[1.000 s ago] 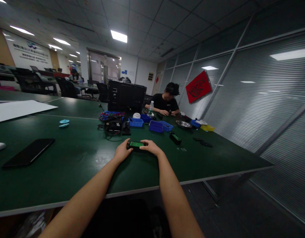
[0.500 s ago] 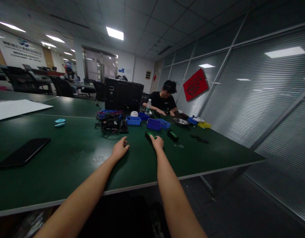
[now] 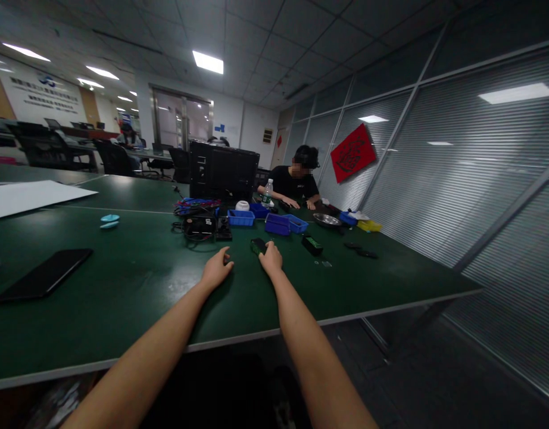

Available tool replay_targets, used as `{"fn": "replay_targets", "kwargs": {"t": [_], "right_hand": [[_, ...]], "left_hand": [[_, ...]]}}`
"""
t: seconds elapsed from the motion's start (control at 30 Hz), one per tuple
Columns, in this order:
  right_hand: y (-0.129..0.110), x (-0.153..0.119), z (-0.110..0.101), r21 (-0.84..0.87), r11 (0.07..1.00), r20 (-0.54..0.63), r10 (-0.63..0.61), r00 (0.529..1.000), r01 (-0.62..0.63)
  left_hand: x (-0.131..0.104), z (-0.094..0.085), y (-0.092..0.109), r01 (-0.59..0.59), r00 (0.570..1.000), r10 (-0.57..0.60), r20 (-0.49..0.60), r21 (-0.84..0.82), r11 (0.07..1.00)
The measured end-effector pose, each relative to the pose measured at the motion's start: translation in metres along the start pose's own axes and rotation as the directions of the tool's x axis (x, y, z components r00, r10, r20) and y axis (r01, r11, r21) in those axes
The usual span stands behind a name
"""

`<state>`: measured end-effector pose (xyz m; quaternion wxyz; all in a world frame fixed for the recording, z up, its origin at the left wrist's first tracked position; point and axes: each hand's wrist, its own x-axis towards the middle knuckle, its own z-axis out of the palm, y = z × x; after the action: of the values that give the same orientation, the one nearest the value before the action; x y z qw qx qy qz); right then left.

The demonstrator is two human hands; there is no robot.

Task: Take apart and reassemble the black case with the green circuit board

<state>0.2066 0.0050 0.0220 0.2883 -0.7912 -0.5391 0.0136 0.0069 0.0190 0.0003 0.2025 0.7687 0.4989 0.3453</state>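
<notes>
My right hand (image 3: 271, 258) grips a small black box with green markings (image 3: 257, 245), its far end showing beyond my fingers. To the left of it, my left hand (image 3: 218, 266) rests on the green table (image 3: 158, 333) with its fingers apart and nothing in it. A second black box with a green top (image 3: 312, 245) stands to the right of my right hand. Near that box lie a small ring (image 3: 316, 262) and a small clear piece (image 3: 327, 264).
Beyond my hands are blue bins (image 3: 277, 224), a white ball (image 3: 242, 205), a bottle (image 3: 268, 192), a black device with cables (image 3: 200, 226) and a monitor (image 3: 224, 170). A metal bowl (image 3: 327, 220) sits before a seated person (image 3: 295, 182). A black tablet (image 3: 44, 274) lies left.
My right hand has moved left with the black box, closer to my left hand. The box now points more to the left. My left hand has stayed in place.
</notes>
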Motion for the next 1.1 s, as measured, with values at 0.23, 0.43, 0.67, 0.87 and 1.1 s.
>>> {"fn": "replay_targets", "kwargs": {"t": [0.23, 0.43, 0.67, 0.87, 1.1], "right_hand": [[-0.003, -0.002, -0.001, -0.010, 0.999, 0.021, 0.045, 0.999, -0.044], [-0.021, -0.016, 0.004, -0.110, 0.986, -0.042, -0.128, 0.991, 0.123], [-0.029, -0.019, 0.013, 0.205, 0.955, -0.067, -0.205, 0.977, 0.214], [-0.022, -0.010, 0.019, 0.568, 0.812, 0.014, -0.170, 0.985, 0.132], [-0.033, -0.016, 0.035, 0.802, 0.592, 0.233, -0.434, 0.870, 0.081]], "left_hand": [[0.000, -0.001, 0.001, 0.002, 1.000, -0.002, 0.009, 0.004, 1.000], [-0.001, -0.003, 0.005, 0.011, 1.000, -0.011, 0.021, 0.014, 1.000], [0.000, -0.004, 0.007, 0.016, 1.000, -0.016, 0.011, 0.009, 1.000], [0.000, -0.001, 0.007, -0.016, 0.998, 0.018, -0.065, 0.017, 1.000], [-0.004, -0.004, 0.011, -0.062, 0.988, 0.084, -0.131, 0.164, 0.985]]}}
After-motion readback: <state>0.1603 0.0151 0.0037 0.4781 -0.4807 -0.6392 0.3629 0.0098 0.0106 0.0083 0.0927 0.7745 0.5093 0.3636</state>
